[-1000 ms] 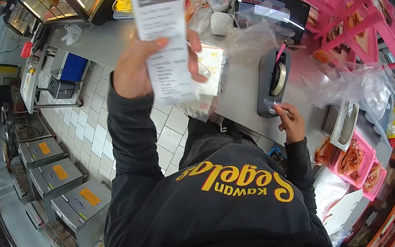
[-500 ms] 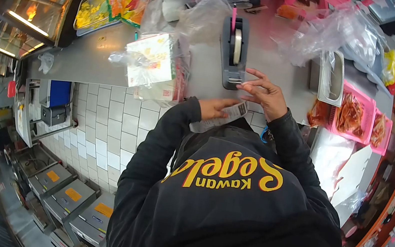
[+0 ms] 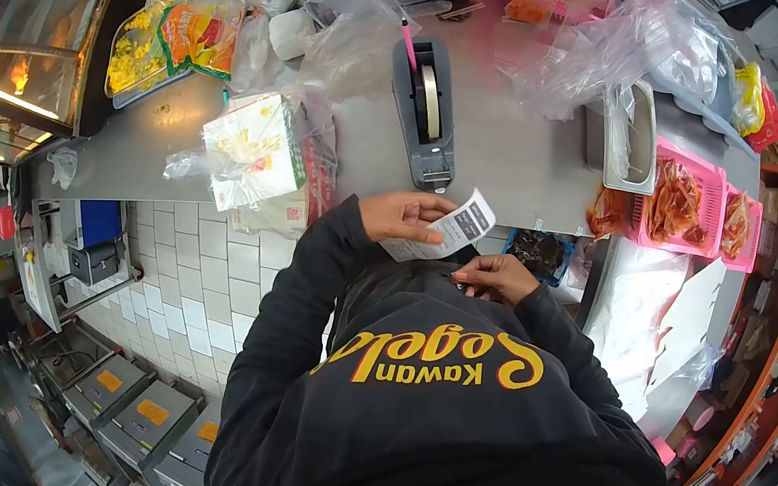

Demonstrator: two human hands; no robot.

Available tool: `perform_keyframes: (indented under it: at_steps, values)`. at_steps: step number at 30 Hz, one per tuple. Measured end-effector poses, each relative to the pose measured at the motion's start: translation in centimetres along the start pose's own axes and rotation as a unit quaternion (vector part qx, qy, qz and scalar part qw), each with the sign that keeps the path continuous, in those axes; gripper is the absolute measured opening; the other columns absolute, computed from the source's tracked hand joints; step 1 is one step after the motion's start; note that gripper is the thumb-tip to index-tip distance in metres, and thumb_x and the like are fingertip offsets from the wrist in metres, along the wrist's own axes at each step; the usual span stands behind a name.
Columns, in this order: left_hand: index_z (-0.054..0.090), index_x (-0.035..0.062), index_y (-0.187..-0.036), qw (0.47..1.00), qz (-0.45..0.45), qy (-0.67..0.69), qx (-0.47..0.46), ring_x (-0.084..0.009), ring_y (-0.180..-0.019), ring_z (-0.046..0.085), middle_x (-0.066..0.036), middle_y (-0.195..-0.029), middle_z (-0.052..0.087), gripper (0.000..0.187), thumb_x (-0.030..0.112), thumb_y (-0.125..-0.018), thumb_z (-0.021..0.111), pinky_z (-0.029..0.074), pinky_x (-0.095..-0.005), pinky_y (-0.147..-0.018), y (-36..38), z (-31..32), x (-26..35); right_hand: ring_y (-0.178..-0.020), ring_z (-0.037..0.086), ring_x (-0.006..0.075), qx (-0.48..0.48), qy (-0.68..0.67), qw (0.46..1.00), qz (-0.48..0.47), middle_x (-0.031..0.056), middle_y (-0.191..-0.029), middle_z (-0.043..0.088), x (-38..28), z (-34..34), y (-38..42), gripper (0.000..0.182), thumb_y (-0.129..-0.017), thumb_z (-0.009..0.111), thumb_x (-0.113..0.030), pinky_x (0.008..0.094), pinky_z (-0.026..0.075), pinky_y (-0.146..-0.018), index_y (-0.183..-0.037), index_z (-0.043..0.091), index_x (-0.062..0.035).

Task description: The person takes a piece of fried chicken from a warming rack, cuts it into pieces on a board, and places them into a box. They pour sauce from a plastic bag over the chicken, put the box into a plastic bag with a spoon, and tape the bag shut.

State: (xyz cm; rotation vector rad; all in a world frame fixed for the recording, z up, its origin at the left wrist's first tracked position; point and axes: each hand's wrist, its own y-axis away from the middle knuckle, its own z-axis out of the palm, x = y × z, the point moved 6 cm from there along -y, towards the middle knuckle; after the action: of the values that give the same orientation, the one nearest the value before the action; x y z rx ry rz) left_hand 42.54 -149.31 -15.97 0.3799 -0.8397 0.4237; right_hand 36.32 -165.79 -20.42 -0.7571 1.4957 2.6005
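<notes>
My left hand (image 3: 404, 218) is closed on a printed paper receipt (image 3: 466, 227), which tilts up in front of my body just off the counter's edge. My right hand (image 3: 499, 276) sits lower and to the right, close to my dark sweatshirt, its fingers pinched together. Whatever may be between those fingertips is too small to make out. Beyond both hands, a grey tape dispenser (image 3: 428, 164) with a roll of tape stands on the steel counter, a pink pen-like stick upright at its far end. White printed boxes (image 3: 256, 147) in clear plastic bags lie left of it.
A steel container (image 3: 637, 139) and pink baskets (image 3: 680, 212) of reddish packed food stand at the right. Clear plastic bags (image 3: 593, 68) cover the back right. At the left are a yellow-filled tray (image 3: 133, 58) and a lit glass cabinet (image 3: 19, 82).
My right hand has left the tape dispenser's front end and come down toward my body, now pinched. The receipt in my left hand has risen and shows more of its print. The view has shifted.
</notes>
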Motion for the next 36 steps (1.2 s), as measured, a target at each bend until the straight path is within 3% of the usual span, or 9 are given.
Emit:
perform_keyframes:
  at_steps: [6, 13, 16, 18, 20, 24, 28, 30, 36]
  values:
    - [0.059, -0.0037, -0.106, 0.952, -0.023, 0.045, 0.302, -0.0122, -0.077, 0.063, -0.009, -0.092, 0.065, 0.04, 0.033, -0.093, 0.047, 0.047, -0.0207, -0.062, -0.6, -3.2, -3.7, -0.06, 0.059, 0.0055, 0.02, 0.069, 0.997, 0.004, 0.0008, -0.075, 0.063, -0.2, 0.0, -0.8, 0.021, -0.079, 0.069, -0.023, 0.0149, 0.044, -0.046, -0.089, 0.066, -0.0037]
    - [0.065, 0.0003, -0.077, 0.779, -0.003, -0.371, 0.506, -0.0125, -0.055, 0.057, -0.009, -0.064, 0.063, 0.034, 0.03, -0.088, 0.054, 0.043, -0.0273, -0.053, 0.6, -3.8, -2.2, -0.061, 0.061, 0.0082, -0.004, 0.106, 0.994, -0.003, 0.0033, -0.076, 0.063, -1.8, -0.7, -1.0, 0.02, -0.08, 0.068, -0.02, 0.0175, 0.048, -0.047, -0.088, 0.064, -0.0016]
    - [0.064, 0.0007, -0.081, 0.842, -0.125, -0.062, 0.521, -0.0184, -0.057, 0.058, -0.008, -0.063, 0.063, 0.039, 0.037, -0.087, 0.053, 0.045, -0.0313, -0.058, 2.8, -8.4, -13.5, -0.064, 0.062, 0.0094, -0.033, 0.154, 0.988, 0.005, 0.0042, -0.079, 0.064, -3.3, -0.9, -0.6, 0.018, -0.082, 0.065, -0.018, 0.0194, 0.05, -0.049, -0.086, 0.062, -0.0007]
    - [0.064, -0.0008, -0.087, 0.84, -0.102, -0.297, 0.443, -0.0163, -0.059, 0.058, -0.008, -0.069, 0.064, 0.041, 0.038, -0.089, 0.052, 0.045, -0.0314, -0.059, 3.9, -6.0, -9.7, -0.067, 0.062, 0.0089, -0.056, 0.196, 0.979, 0.002, 0.0044, -0.083, 0.064, -4.2, -0.2, 0.2, 0.016, -0.084, 0.063, -0.016, 0.0208, 0.051, -0.051, -0.089, 0.061, -0.0012]
    - [0.064, -0.0017, -0.092, 0.861, 0.033, -0.158, 0.483, -0.0133, -0.061, 0.058, -0.006, -0.075, 0.064, 0.04, 0.036, -0.091, 0.051, 0.045, -0.0275, -0.058, 5.5, -3.1, -5.0, -0.074, 0.061, 0.0107, -0.077, 0.21, 0.975, -0.009, 0.0056, -0.09, 0.063, -5.9, 1.1, 0.5, 0.018, -0.084, 0.062, -0.019, 0.0233, 0.052, -0.054, -0.088, 0.06, -0.0017]
    - [0.057, -0.0001, -0.113, 0.855, 0.045, -0.069, 0.511, -0.0139, -0.068, 0.061, -0.01, -0.099, 0.061, 0.034, 0.024, -0.095, 0.041, 0.049, -0.0223, -0.046, 10.5, 2.3, 5.9, -0.082, 0.061, 0.0186, -0.125, 0.13, 0.961, -0.208, 0.0142, -0.102, 0.059, -13.1, 5.3, 0.8, 0.016, -0.086, 0.059, -0.017, 0.0287, 0.056, -0.058, -0.085, 0.055, -0.002]
    - [0.053, 0.0029, -0.121, 0.729, 0.104, -0.278, 0.617, -0.0122, -0.063, 0.057, -0.007, -0.084, 0.057, 0.033, 0.02, -0.094, 0.044, 0.047, -0.0224, -0.044, 14.1, 3.5, 14.9, -0.075, 0.062, 0.0156, -0.125, 0.143, 0.94, -0.284, 0.0107, -0.089, 0.063, -19.2, 10.0, -1.5, 0.026, -0.086, 0.06, -0.026, 0.0276, 0.055, -0.053, -0.086, 0.054, 0.0]
    - [0.055, 0.0061, -0.12, 0.491, 0.1, -0.61, 0.614, -0.0107, -0.057, 0.049, -0.005, -0.071, 0.048, 0.031, 0.019, -0.093, 0.047, 0.042, -0.024, -0.05, 15.3, 1.8, 17.1, -0.071, 0.062, 0.0156, -0.103, 0.174, 0.941, -0.271, 0.0103, -0.087, 0.062, -20.3, 11.7, -4.7, 0.029, -0.086, 0.06, -0.028, 0.0282, 0.055, -0.051, -0.085, 0.054, -0.0005]
    - [0.058, 0.0234, -0.12, 0.435, -0.059, -0.601, 0.668, -0.0147, -0.053, 0.049, -0.003, -0.069, 0.043, 0.034, 0.026, -0.086, 0.057, 0.042, -0.0285, -0.05, 17.1, -4.3, 13.4, -0.056, 0.059, 0.0133, -0.062, 0.273, 0.943, -0.18, 0.0069, -0.071, 0.059, -19.2, 13.2, -11.2, 0.042, -0.082, 0.062, -0.041, 0.0291, 0.054, -0.045, -0.077, 0.056, 0.0002]
